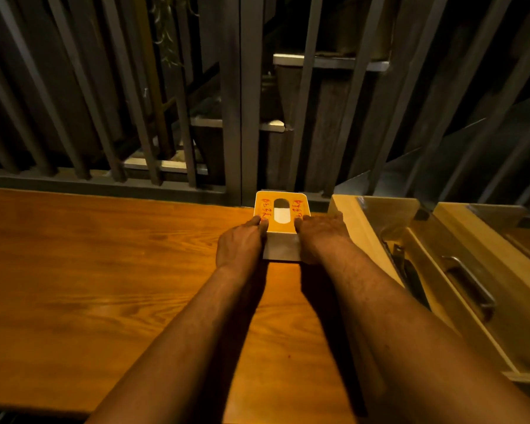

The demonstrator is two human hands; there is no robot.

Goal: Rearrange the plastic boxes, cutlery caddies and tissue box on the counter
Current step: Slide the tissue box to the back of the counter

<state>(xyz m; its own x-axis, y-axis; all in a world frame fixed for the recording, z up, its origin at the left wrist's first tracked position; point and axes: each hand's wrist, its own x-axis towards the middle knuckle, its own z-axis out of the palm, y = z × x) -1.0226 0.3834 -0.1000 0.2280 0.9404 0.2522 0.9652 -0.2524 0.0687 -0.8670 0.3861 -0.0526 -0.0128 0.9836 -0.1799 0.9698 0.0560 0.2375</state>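
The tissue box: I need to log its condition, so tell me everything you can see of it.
The tissue box is a squarish box with white sides and a top that looks yellow-orange, with rounded corners, an oval slot showing white tissue, and red handwriting on either side of it. It sits flat and upright on the wooden counter at the far edge, by the slatted railing. The left hand and right hand press its two sides.

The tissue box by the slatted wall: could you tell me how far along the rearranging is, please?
Seemingly done: the tissue box sits at the counter back edge. In hand: left hand and right hand grip its sides. Left: perhaps the wooden caddy alongside; no plastic boxes are visible.
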